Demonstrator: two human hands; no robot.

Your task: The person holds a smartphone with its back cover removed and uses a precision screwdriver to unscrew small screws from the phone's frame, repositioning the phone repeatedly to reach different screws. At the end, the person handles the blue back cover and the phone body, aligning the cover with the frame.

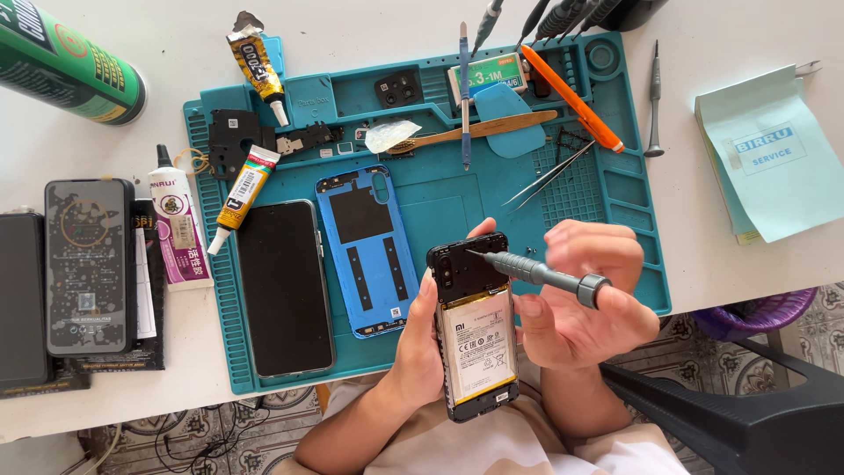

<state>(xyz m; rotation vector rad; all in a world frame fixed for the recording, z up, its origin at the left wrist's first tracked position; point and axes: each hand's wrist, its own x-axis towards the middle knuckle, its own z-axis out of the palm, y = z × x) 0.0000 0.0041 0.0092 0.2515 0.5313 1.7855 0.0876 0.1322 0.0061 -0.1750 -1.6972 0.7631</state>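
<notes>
At far left we note a green spray can [66, 62] lying on the white table [730, 264], and below it dark boxed phone parts [88, 268]. Beside them lies a white-and-pink glue tube [176, 224]; two yellow-and-black glue tubes [255, 62] [242, 189] rest on the teal work mat [422, 189]. On the mat we record a black screen panel [283, 288] and just beside it a blue back cover [367, 246], inner side up. Our left hand [413, 347] wraps the opened phone [473, 325], battery exposed, at the mat's near edge. Our right hand [576, 303] pinches a grey screwdriver [536, 273], tip on the phone's upper black plate. Tweezers [549, 176] and an orange knife [571, 97] lie behind. Pale blue paper pad [774, 154] at right.
</notes>
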